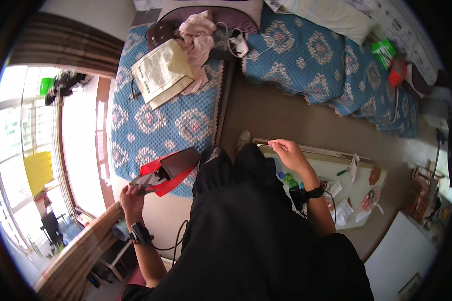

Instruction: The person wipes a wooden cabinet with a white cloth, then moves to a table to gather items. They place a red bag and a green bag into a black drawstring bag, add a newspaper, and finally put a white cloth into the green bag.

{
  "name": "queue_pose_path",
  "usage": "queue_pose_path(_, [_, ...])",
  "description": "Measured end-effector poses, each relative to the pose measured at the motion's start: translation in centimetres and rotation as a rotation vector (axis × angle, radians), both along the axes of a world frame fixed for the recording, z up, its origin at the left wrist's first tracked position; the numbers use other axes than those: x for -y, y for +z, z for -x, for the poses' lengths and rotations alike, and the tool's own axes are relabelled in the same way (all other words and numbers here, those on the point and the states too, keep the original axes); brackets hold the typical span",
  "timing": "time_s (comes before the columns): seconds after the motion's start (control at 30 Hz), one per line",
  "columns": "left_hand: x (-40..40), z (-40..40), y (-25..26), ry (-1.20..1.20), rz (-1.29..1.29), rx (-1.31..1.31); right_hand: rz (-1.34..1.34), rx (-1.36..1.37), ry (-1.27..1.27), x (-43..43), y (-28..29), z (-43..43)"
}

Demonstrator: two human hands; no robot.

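Observation:
My left hand (131, 197) grips the edge of a red and grey bag (169, 169) at its near left end. The bag gapes, with something dark inside that I cannot make out. It hangs by the corner of a sofa or bed with a blue quilted floral cover (148, 120), partly over that cover. My right hand (290, 152) is raised above the left end of a low glass-topped table (324, 160). Its fingers are drawn together and nothing shows in them.
A cream paper bag (162, 71) with printing lies beside a crumpled pink cloth (197, 34) on the cover. A green-capped bottle (290, 180) and white tissues (342, 212) are on the table. Bright windows (13, 124) line the left, and a second covered seat (305, 56) stands ahead.

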State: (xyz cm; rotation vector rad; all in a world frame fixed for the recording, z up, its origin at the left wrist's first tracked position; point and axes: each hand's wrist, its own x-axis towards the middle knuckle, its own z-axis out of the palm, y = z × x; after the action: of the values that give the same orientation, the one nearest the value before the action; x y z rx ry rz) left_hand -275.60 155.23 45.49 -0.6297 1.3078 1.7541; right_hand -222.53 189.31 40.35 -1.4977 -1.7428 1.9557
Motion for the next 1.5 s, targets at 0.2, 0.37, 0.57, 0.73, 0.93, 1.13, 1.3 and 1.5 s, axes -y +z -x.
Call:
queue_pose_path(0.2, [-12.0, 12.9, -17.6, -0.217, 0.121, -0.168, -0.025, 0.027, -0.156, 0.3, -0.1, -2.3])
queue_pose_path(0.37, [-19.4, 17.5, -27.2, -0.432, 0.619, -0.255, -0.129, 0.154, -0.293, 1.5, -2.6, -5.2])
queue_pose_path(0.57, [-28.1, 20.7, -28.6, -1.119, 1.096, -0.696, 0.099, 0.481, -0.396, 4.8, -7.6, -8.8])
queue_pose_path(0.73, [-41.1, 13.7, -31.4, -0.994, 1.163, -1.625, -0.117, 0.624, 0.264, 9.9, -10.8, -11.0])
queue_pose_path(0.93, [-56.4, 10.0, -37.3, -1.221, 1.289, -0.828, 0.619, 0.493, -0.487, -1.5, -4.9, -3.1])
queue_pose_path(1.13, [-56.3, 14.9, -39.0, -1.207, 1.166, -0.950, 0.738, 0.445, -0.862, -4.3, -4.2, -2.7])
queue_pose_path(1.3, [-53.6, 12.7, -28.2, -0.888, 0.930, -1.501, 0.637, 0.470, -0.913, -2.3, -5.7, -4.6])
queue_pose_path(1.5, [-59.0, -6.1, -8.9, -1.178, 0.368, -1.779, 0.118, 0.400, -0.741, -9.1, -6.1, -5.1])
